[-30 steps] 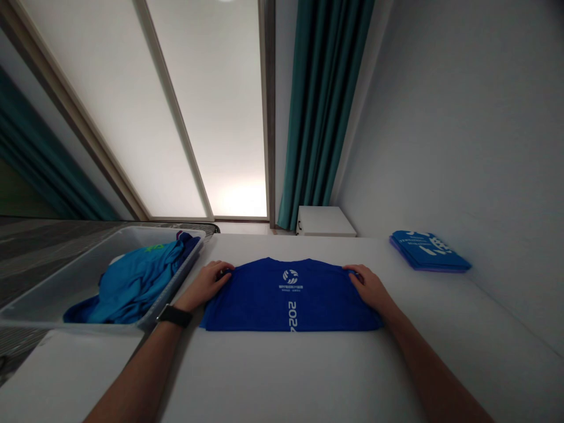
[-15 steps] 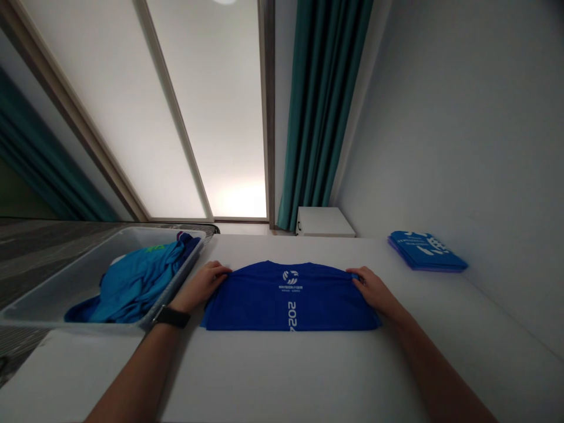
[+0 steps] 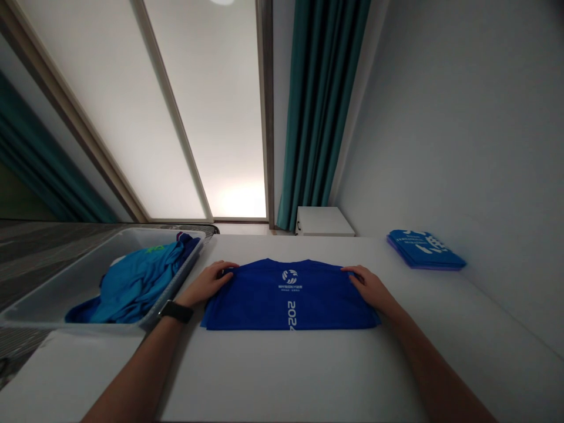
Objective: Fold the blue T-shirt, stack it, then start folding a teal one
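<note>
A blue T-shirt [image 3: 255,299], folded into a wide band with a white logo and "2024" on it, lies on the white table. My left hand [image 3: 210,283] rests at its upper left corner, fingers stretched over the cloth and thumb apart from them. At the upper right corner my right hand [image 3: 370,289] touches the fabric in much the same way, its fingertips extended along the edge. Neither hand has the cloth visibly pinched. A dark watch [image 3: 176,311] is on my left wrist.
To the left stands a translucent plastic bin [image 3: 39,314] with crumpled blue clothes [image 3: 136,285] inside. Folded blue shirts [image 3: 425,249] lie stacked on the table [image 3: 282,376] at the right, near the wall. Beyond the far edge is a small white cabinet [image 3: 325,221].
Both hands have loosened from pinching the shirt's upper corners and moved slightly inward, fingers now extended on the cloth. The shirt lies almost as before, its upper edge a little flatter.
</note>
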The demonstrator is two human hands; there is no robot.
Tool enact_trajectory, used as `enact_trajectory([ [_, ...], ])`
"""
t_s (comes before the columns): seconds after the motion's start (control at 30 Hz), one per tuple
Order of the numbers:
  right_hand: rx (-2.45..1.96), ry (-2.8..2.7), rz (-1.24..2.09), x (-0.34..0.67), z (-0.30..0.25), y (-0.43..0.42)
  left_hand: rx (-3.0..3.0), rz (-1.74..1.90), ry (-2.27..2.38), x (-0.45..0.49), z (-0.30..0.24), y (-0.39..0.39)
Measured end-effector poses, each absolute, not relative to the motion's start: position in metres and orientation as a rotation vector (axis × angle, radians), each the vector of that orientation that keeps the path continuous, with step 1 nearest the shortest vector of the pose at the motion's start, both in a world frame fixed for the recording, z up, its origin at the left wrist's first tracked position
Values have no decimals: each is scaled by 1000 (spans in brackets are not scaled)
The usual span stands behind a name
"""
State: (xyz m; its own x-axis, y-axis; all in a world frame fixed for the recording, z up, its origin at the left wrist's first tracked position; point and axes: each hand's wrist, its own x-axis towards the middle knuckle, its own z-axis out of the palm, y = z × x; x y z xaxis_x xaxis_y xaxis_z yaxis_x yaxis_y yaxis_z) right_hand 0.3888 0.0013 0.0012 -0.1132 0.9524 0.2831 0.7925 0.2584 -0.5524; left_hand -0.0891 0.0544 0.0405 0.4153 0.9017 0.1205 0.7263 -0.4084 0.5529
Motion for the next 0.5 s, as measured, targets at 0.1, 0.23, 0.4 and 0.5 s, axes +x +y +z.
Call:
enact_trajectory([
  [0.1,-1614,-1989,234,389,1,3,2261,562,1367,-89,40,58],
  [0.23,-1627,-1995,257,389,-2,3,2252,574,1358,-90,38,60],
  [0.4,-1656,-2005,318,393,-10,6,2218,588,1370,-92,36,58],
  [0.5,-1636,-1992,283,395,-12,6,2224,610,1403,-92,37,56],
])
